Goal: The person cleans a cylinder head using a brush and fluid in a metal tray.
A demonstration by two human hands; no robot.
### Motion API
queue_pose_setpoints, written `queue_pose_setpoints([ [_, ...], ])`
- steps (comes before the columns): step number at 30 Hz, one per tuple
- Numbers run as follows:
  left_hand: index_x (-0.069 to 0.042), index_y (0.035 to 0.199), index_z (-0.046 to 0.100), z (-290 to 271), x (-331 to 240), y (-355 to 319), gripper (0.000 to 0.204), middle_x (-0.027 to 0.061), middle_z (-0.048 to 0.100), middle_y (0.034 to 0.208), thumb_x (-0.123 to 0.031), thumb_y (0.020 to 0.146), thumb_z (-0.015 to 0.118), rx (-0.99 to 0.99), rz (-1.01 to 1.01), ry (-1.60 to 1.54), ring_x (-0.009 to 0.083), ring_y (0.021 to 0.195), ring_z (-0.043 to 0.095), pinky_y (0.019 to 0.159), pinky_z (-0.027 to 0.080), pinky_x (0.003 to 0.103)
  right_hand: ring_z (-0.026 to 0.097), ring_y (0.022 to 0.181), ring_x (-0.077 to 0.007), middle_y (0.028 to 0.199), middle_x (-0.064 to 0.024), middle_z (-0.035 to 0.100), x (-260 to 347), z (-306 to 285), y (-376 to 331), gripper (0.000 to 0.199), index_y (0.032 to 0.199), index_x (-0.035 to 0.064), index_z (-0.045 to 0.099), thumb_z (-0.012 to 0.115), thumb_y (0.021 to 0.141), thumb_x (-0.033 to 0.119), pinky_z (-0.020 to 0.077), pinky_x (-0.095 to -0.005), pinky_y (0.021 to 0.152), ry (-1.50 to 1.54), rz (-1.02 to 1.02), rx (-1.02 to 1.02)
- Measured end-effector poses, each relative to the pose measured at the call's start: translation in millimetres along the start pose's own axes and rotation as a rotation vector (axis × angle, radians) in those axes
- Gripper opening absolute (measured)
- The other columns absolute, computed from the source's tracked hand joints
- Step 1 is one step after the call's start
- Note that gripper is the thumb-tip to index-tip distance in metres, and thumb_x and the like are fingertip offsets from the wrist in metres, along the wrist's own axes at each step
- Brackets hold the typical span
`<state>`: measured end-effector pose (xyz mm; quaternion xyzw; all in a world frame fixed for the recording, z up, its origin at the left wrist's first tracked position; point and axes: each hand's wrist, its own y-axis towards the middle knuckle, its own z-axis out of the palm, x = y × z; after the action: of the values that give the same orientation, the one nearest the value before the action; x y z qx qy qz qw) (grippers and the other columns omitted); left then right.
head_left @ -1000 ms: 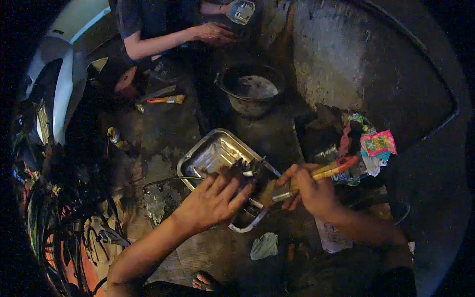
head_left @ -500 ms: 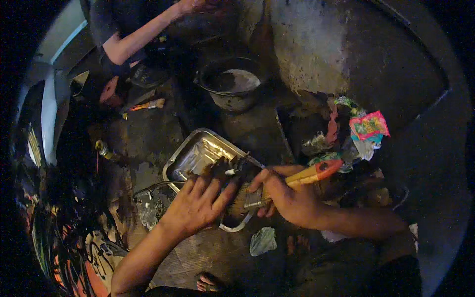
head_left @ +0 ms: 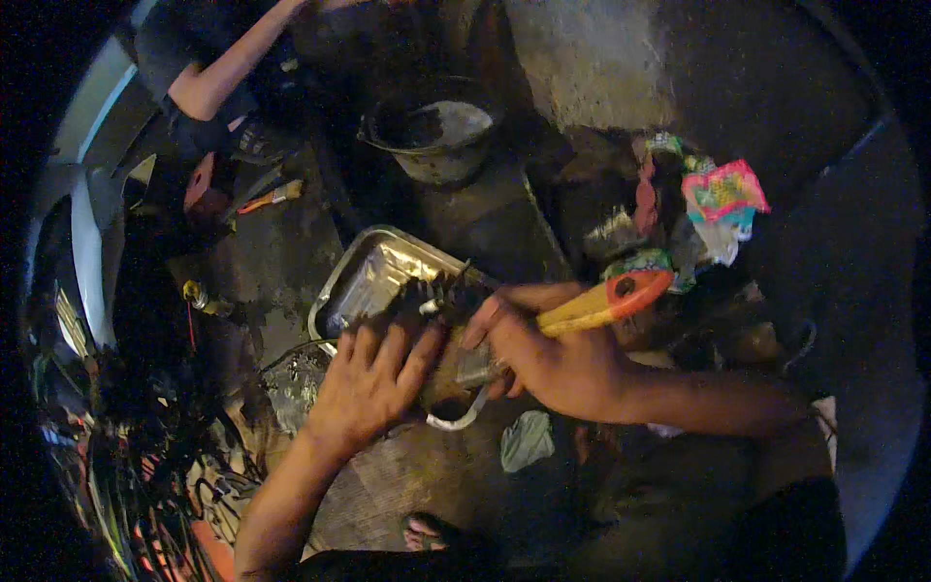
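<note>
My right hand (head_left: 558,364) is closed round a paintbrush (head_left: 587,308) with a yellow handle and an orange-red end. The brush's metal band and bristles point left, against a dark, grimy part (head_left: 419,294) with tooth-like edges. My left hand (head_left: 370,388) lies over that part, fingers bent across it and partly apart; its exact kind is too dark to make out. Part and hands are above the near side of a shiny metal tray (head_left: 383,260). Shallow liquid seems to glint inside the tray. The tray's near corner shows below the brush.
Beyond the tray stands a dark bucket (head_left: 432,155). Another brush (head_left: 272,197) lies at the far left, near another person's arm (head_left: 233,73). Tangled cables (head_left: 126,466) fill the lower left. Colourful wrappers (head_left: 722,194) lie at right, a pale crumpled scrap (head_left: 527,441) nearer me.
The whole view has shifted, so most things sit slightly higher in it. My right hand and the brush have moved a little left and blur slightly; both hands keep their hold.
</note>
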<state>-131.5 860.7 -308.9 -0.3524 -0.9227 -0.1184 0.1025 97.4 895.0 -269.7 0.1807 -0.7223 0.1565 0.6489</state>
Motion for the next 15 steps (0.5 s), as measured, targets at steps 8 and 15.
queue_pose_setpoints([
  [8,-0.008,0.138,0.040,6,-1,-5,0.067,0.0171,0.049,0.119,-0.025,0.077,0.061,0.005,-0.038,0.000,0.0361,0.103,0.048,0.087,0.040,0.048,0.064,0.052,-0.0147,0.072,-0.0086,0.065,-17,7,2,0.031,0.088,0.0008,0.062,0.044,0.096,0.025,0.0502,-0.0249,0.043,0.015,-0.075,-0.047],
  [15,-0.007,0.138,0.040,0,3,-3,0.072,0.0180,0.046,0.125,-0.026,0.073,0.066,0.067,-0.060,0.043,0.0361,0.106,0.046,0.087,0.040,0.047,0.064,0.054,-0.0129,0.076,-0.0092,0.065,0,2,3,0.027,0.084,0.0012,0.063,0.048,0.095,0.021,0.0517,-0.0251,0.047,0.108,0.011,-0.010],
])
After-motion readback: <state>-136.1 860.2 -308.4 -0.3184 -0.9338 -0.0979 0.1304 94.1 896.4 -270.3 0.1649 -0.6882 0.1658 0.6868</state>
